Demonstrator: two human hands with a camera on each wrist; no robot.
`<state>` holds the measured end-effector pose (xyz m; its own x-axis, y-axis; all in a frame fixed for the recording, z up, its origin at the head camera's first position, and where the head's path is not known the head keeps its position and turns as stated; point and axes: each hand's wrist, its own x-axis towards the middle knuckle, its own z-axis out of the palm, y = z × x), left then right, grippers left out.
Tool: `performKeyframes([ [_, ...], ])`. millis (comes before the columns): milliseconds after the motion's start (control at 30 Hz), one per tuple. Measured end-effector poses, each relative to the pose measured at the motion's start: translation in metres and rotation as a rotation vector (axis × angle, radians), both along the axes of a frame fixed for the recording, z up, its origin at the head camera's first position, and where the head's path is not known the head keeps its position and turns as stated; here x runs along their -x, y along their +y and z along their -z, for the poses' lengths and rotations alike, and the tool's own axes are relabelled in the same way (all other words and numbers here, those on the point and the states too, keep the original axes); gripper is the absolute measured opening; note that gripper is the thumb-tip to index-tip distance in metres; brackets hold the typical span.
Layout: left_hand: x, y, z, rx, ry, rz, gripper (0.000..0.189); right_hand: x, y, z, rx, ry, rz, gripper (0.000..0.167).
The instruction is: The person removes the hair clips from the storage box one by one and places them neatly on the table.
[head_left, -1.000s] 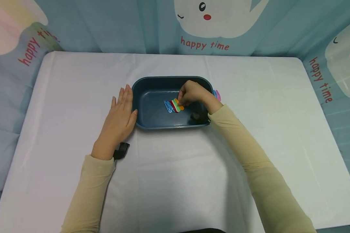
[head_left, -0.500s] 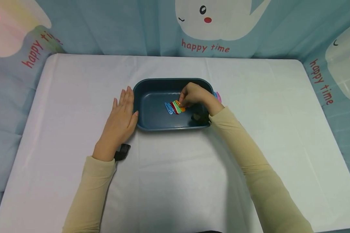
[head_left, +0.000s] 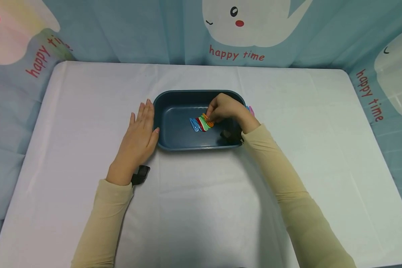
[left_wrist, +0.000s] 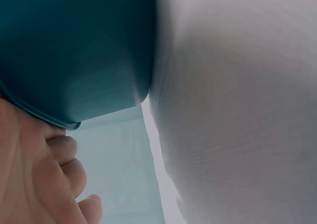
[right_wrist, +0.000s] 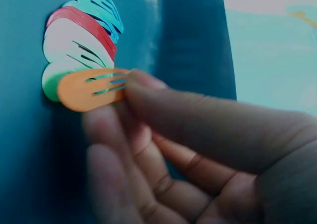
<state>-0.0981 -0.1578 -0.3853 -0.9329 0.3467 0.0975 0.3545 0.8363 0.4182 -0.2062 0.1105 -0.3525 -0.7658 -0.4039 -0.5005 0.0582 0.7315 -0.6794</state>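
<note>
Orange slotted clip (right_wrist: 81, 92) is showing between the thumb and fingers of the right hand (head_left: 224, 107), which is pinching it inside the dark blue tray (head_left: 175, 134), a little right of the tray's middle. Green clip (right_wrist: 49, 85), pale clip (right_wrist: 62, 43), red clip (right_wrist: 86, 21) and blue clips (right_wrist: 99, 3) are lying bunched on the tray's floor (whether the orange one is touching the green, I can't tell). Left hand (head_left: 135, 136), fingers straight, is resting against the tray's left end. Pink piece (head_left: 251, 111) is peeking out just beyond the tray's right end.
</note>
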Motion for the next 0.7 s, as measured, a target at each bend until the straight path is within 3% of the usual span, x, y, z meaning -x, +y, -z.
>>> performKeyframes([
  [500, -0.001, -0.002, -0.001, -0.015, 0.009, -0.001, 0.062, -0.008, 0.016, -0.026, 0.22, 0.029, 0.082, 0.009],
  [700, -0.002, -0.002, -0.001, -0.016, 0.01, 0.003, 0.063, -0.009, 0.03, -0.031, 0.253, 0.044, 0.111, 0.012],
])
